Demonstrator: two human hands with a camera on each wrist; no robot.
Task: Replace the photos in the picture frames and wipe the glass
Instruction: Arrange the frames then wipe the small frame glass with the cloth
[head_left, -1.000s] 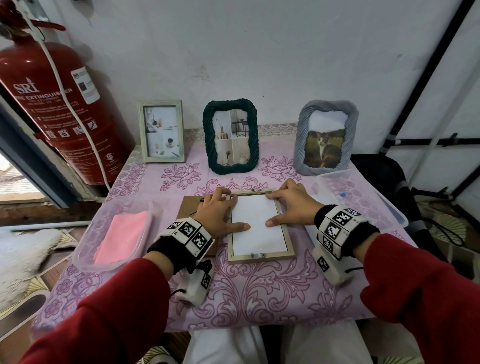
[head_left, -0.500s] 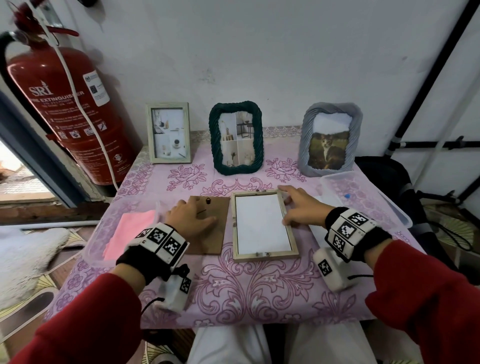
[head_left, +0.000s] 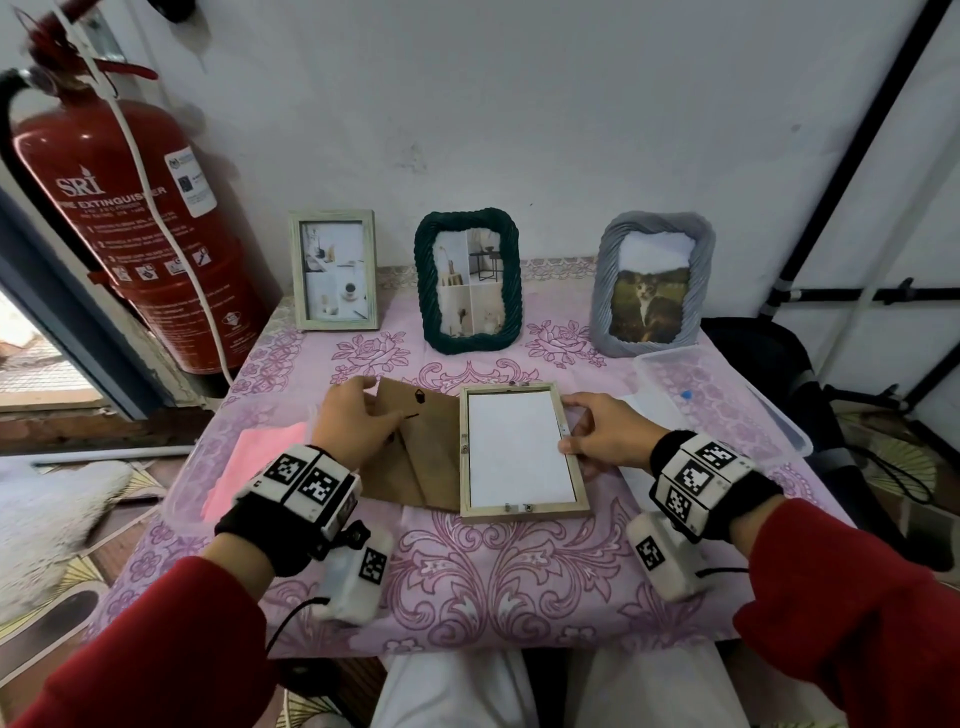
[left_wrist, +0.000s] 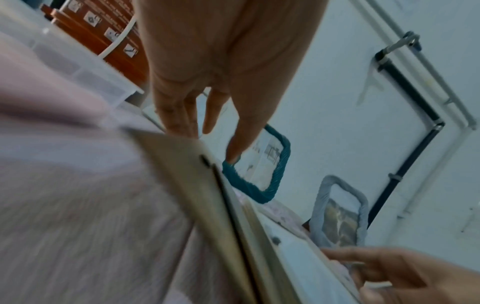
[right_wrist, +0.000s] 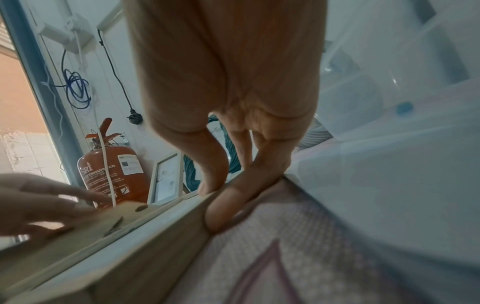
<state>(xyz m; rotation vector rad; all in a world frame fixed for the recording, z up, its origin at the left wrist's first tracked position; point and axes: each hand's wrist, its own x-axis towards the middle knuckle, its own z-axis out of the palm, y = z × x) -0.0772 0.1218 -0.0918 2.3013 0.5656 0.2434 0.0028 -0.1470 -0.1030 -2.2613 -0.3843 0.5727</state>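
A light wooden frame lies face down mid-table with a white sheet in its recess. To its left lies its brown backing board with a fold-out stand. My left hand grips the board's far left part, fingers curled over the edge, and the board tilts up off the cloth. My right hand pinches the frame's right rail, thumb on top and a finger along the outer side.
Three frames stand against the wall: pale wood, green rope, grey with a cat photo. A clear tub holds a pink cloth at left. A clear box sits at right. A red fire extinguisher stands at far left.
My left hand left the white sheet, moved left onto the backing board and now grips it, raising it. My right hand slid from the sheet to the frame's right rail.
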